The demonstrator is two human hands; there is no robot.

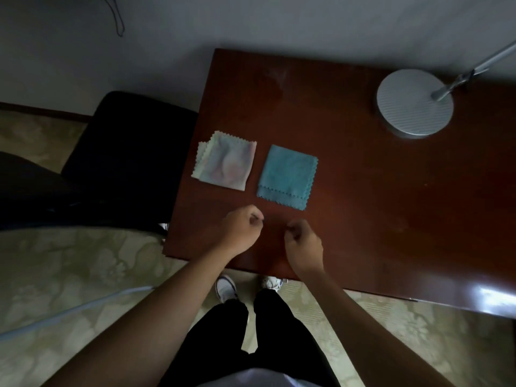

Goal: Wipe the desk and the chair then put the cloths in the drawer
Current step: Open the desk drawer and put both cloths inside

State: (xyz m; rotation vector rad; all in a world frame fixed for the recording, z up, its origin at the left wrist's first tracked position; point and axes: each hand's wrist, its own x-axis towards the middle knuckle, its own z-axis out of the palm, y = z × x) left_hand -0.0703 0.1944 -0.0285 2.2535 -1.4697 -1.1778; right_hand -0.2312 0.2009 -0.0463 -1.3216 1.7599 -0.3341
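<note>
Two folded cloths on the desk [363,191] – pale cloth [224,160] left of blue cloth [287,177], zigzag edge toward me – left hand [241,230] and right hand [304,244] both curled, holding nothing.

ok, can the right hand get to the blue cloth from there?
Probably yes. The right hand hovers just short of the blue cloth, with only bare desk between; the lamp base stands well clear.

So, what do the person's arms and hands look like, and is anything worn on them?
Both forearms are bare, with no sleeves, gloves, watch or rings visible on the left hand or the right hand. Any sleeve would lie outside the picture.
</note>
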